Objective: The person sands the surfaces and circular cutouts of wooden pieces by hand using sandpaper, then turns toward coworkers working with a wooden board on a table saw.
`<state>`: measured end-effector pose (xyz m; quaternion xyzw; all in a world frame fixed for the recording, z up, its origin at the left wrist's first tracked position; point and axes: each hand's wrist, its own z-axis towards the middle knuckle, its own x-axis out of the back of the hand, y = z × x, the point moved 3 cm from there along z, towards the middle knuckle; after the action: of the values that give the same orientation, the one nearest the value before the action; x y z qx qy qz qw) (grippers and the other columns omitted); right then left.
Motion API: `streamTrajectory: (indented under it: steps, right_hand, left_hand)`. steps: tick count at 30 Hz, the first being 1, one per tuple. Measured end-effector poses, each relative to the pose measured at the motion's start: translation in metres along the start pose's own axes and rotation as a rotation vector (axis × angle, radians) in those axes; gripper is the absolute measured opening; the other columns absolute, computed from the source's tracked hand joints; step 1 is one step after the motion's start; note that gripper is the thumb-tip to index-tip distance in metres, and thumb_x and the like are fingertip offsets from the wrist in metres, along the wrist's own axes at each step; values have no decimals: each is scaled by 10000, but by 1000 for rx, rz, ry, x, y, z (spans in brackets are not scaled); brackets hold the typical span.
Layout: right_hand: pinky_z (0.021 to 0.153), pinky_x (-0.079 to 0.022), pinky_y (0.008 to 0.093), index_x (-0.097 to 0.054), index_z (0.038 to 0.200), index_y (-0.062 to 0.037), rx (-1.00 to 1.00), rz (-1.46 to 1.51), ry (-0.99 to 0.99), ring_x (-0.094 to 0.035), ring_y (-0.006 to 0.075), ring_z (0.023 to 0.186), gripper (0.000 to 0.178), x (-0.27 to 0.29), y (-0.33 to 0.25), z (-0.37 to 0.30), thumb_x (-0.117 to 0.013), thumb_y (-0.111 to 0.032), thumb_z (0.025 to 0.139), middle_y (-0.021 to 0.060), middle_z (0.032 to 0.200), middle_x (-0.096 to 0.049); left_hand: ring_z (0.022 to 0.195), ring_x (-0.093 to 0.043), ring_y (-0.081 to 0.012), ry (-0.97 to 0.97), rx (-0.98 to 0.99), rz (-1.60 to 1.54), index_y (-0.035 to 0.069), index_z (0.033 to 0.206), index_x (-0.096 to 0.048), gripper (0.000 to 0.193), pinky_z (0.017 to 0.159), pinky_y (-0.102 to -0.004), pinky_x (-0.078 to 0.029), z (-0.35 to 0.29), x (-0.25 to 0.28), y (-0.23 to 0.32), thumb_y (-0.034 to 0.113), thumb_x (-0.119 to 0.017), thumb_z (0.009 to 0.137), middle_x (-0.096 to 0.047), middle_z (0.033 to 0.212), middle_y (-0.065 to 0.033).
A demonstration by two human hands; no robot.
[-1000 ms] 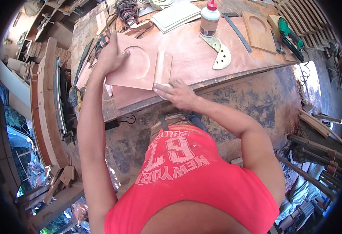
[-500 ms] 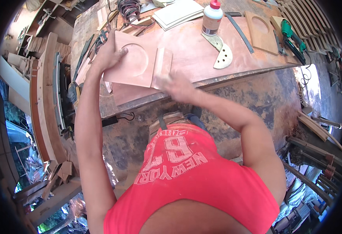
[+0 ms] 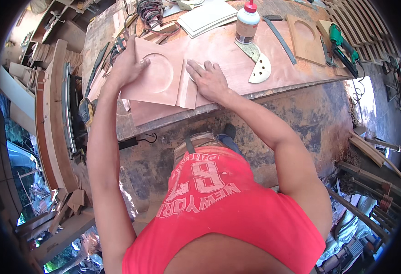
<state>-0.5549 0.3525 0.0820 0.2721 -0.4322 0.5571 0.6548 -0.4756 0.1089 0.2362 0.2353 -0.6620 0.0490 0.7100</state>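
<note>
A square reddish wooden panel (image 3: pixel 157 77) with a round recess lies on the workbench (image 3: pixel 223 50). My left hand (image 3: pixel 127 66) lies flat on its left part, fingers spread. A narrow wooden strip (image 3: pixel 187 86) sits against the panel's right edge. My right hand (image 3: pixel 208 80) presses flat on that strip and the bench beside it. Neither hand grips anything.
A white glue bottle (image 3: pixel 247 23) with a red cap stands at the back. Beside it lie a pale curved template with holes (image 3: pixel 260 68), a second recessed panel (image 3: pixel 306 39), a green power tool (image 3: pixel 342 45), stacked light boards (image 3: pixel 209 18) and coiled cables (image 3: pixel 148 9). Timber offcuts lie on the floor at both sides.
My view has tilted so the bench sits lower in the picture. My right hand has moved from the strip's near end up onto its right side. The left hand stays on the panel.
</note>
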Motion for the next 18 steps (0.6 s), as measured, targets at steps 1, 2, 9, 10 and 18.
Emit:
streamTrajectory:
  steps: [1, 2, 9, 10, 18]
  right_hand:
    - [859, -455, 429, -568, 1422, -75, -34, -32, 10, -566, 296, 1034, 535, 1, 1, 1, -568, -182, 898, 69, 1488, -554]
    - [847, -458, 436, -577, 1412, -72, -75, -74, 86, -566, 302, 1034, 529, 3, 1, 3, -575, -190, 896, 74, 1487, -555]
    - [832, -457, 438, -611, 1383, -84, -75, 11, 49, -584, 333, 958, 511, 4, -4, 9, -592, -209, 888, 78, 1475, -569]
    - [837, -454, 436, -610, 1386, -84, -146, -4, 150, -581, 341, 951, 520, 7, -2, 10, -598, -214, 883, 73, 1477, -569]
    - [825, -454, 451, -598, 1393, -96, -158, 101, 31, -564, 318, 999, 519, -10, 3, 17, -625, -177, 881, 49, 1458, -585]
  left_hand:
    - [1195, -609, -503, 10, 3, 10, -10, 1573, -187, 918, 1060, -491, -466, 0, 0, 2, 273, -732, 891, -605, 1285, -371]
    - [1193, -609, -506, 37, -13, 17, -12, 1572, -189, 916, 1059, -492, -466, 1, 1, 4, 270, -731, 891, -603, 1286, -373]
    - [1192, -608, -509, -22, 37, -18, -19, 1565, -203, 922, 1064, -490, -463, 0, 3, 3, 251, -752, 876, -606, 1277, -376]
    - [1192, -608, -509, -56, 65, -10, -19, 1565, -203, 922, 1064, -490, -463, -3, 1, 2, 251, -752, 876, -606, 1277, -376]
    - [1209, -604, -499, -28, 49, -65, -18, 1569, -205, 926, 1070, -482, -459, -7, 3, 3, 253, -755, 877, -596, 1303, -366]
